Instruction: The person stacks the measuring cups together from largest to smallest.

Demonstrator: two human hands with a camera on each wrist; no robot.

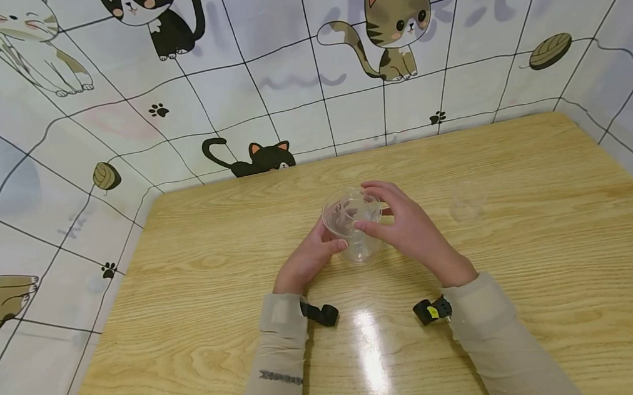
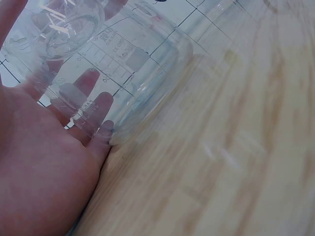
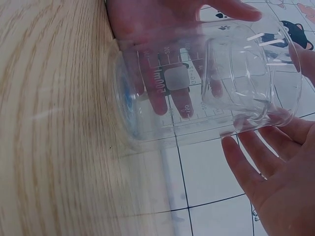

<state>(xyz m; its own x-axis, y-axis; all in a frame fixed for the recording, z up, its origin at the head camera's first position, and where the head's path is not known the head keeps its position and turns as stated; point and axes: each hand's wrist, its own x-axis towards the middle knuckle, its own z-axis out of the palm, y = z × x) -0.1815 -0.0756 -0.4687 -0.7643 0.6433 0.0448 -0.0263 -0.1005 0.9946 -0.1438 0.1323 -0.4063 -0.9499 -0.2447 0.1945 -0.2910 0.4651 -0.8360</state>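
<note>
A large clear beaker [image 1: 359,251] with printed volume marks, 500 ml among them, stands upright on the wooden table. Inside its upper part is a smaller clear beaker [image 3: 236,78], whose base stays above the large one's bottom. My left hand [image 1: 309,258] holds the large beaker low on its left side, fingers behind the glass and thumb in front. Over the mouth from the right, my right hand [image 1: 412,223] grips at the rim of the smaller beaker with thumb and fingers. The clear glass makes exact contact there hard to see.
Another small clear vessel [image 1: 466,203], faint against the wood, stands on the table [image 1: 230,249] to the right of my hands. Behind the table's far edge rises a white tiled-pattern wall [image 1: 284,87] with cartoon cats. Each wrist carries a black strap-on camera [image 1: 322,314].
</note>
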